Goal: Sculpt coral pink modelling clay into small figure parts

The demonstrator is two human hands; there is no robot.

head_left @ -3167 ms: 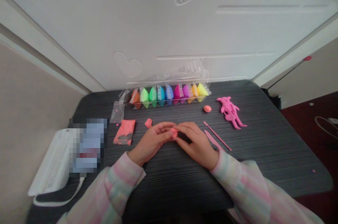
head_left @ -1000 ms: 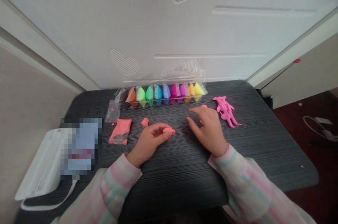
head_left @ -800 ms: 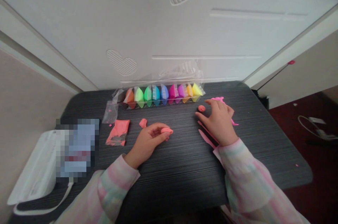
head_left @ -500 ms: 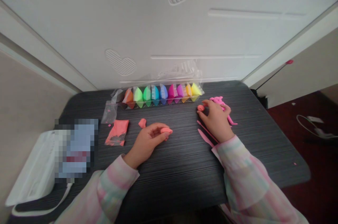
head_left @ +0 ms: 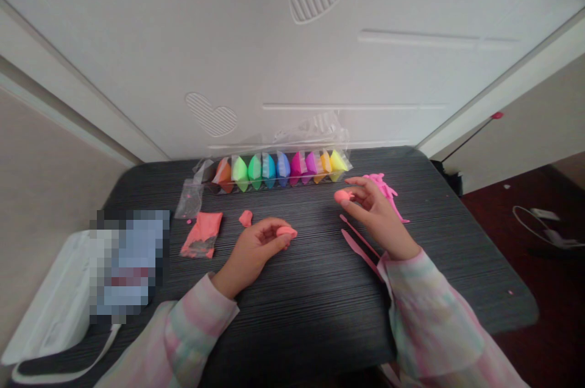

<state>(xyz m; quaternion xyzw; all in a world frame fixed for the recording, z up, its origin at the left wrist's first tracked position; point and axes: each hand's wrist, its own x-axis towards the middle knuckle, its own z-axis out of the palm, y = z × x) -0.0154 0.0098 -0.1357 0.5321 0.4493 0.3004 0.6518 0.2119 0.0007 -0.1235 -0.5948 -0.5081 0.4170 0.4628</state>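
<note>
Between the thumb and fingers of my left hand (head_left: pixel 258 252) is a small lump of coral modelling clay (head_left: pixel 286 232). My right hand (head_left: pixel 377 215) pinches another rounded coral clay piece (head_left: pixel 342 196) above the table. A loose coral clay bit (head_left: pixel 245 218) lies just behind my left hand, and the opened packet of coral clay (head_left: pixel 202 234) is farther left. Below my right hand lie two pink modelling tools (head_left: pixel 357 246), one with a flat blade, partly covered by the sleeve. A bright pink clay figure (head_left: pixel 387 188) rests behind my right hand, which partly hides it.
Along the back of the dark table (head_left: pixel 292 321) stretches a row of colourful clay packets (head_left: pixel 283 170) in clear plastic. An empty clear wrapper (head_left: pixel 189 200) lies at its left end. A white box (head_left: pixel 55 303) and a blurred-out device (head_left: pixel 132 260) with a cable occupy the left side.
My right hand has shifted slightly left and down, away from the pink figure, carrying its coral clay piece. The left hand stays almost where it was. The whole view has tilted slightly.
</note>
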